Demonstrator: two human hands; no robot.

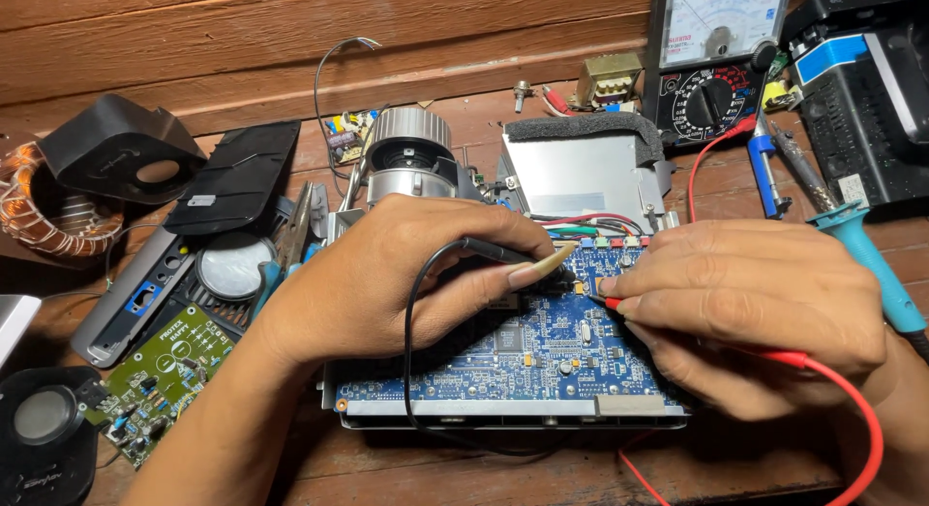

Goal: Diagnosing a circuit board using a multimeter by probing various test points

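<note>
On a cluttered wooden workbench (464, 467) against a plank wall, a blue circuit board (542, 356) lies at centre, where the left hand (387, 279) pinches a black probe (503, 253) and, at three o'clock, the right hand (764, 308) pinches a red probe (614, 304), both tips on the board.

White-faced meter dial (721, 17) top right; white label (201, 201) on black cover.

Two bare forearms, no sleeves; long nail on left thumb (538, 266).
</note>
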